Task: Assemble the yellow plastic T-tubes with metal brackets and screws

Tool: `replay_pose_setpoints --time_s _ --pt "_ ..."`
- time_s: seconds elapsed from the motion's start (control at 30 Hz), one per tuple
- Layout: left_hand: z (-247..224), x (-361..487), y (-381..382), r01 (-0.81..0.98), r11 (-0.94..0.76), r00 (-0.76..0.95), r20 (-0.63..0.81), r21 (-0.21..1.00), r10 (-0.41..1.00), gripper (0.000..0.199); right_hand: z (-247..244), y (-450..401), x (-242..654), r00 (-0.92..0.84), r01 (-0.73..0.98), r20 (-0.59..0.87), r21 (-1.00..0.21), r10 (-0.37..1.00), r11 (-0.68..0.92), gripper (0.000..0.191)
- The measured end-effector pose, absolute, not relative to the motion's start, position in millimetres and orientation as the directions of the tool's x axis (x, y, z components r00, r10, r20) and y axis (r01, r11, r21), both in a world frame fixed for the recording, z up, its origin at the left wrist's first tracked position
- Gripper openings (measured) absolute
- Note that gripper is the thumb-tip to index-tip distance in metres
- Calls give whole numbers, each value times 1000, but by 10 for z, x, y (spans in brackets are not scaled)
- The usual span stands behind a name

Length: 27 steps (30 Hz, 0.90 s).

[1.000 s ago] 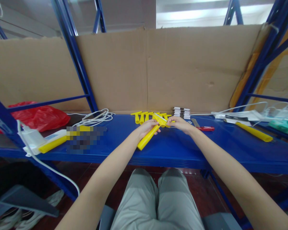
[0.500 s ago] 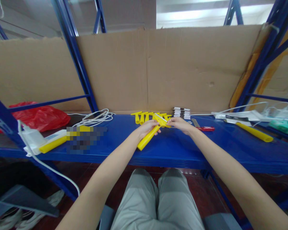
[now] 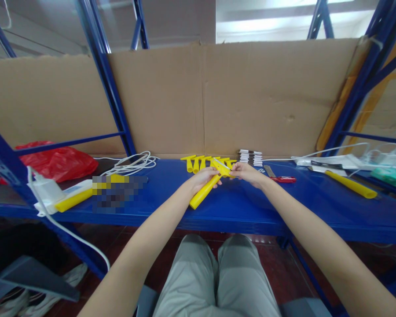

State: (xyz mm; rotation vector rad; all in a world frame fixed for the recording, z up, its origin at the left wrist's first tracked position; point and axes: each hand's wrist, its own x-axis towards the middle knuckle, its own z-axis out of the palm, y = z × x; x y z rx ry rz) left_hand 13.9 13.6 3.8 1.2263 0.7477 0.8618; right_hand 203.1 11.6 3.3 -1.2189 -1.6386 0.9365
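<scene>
My left hand (image 3: 205,177) is wrapped round a yellow T-shaped scraper handle (image 3: 203,193), whose grip slants down toward the front edge of the blue table (image 3: 171,193). At the right end of its head, my right hand (image 3: 242,171) is closed, fingertips pinched at the head; any small thing between them is too small to make out. A pale strip shows along the head. Behind my hands stands a row of several similar yellow handles (image 3: 196,164). Right of that row lies a stack of black-and-white pieces (image 3: 250,157).
A red screwdriver (image 3: 284,179) and small white bits (image 3: 261,170) lie to the right. Farther right is a yellow handle (image 3: 351,185). White cable (image 3: 135,163), a red bag (image 3: 57,163) and a power strip (image 3: 77,190) are at left. Cardboard (image 3: 158,101) stands behind.
The view has shifted slightly. Both hands stay at the same yellow handle, with its head tilted a little differently.
</scene>
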Motion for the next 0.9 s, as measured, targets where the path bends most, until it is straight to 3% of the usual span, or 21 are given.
replay_pose_setpoints --time_s 0.13,0.4,0.9 --pt "52 150 117 -117 135 466 -66 984 883 11 38 82 2024 -172 226 133 -959 976 171 21" --pt "87 221 65 -15 110 364 -97 994 926 7 -21 143 2026 -201 170 182 -961 963 218 24" --pt "-13 200 188 27 80 389 -84 996 917 13 -22 129 2010 -249 158 158 -967 956 201 24"
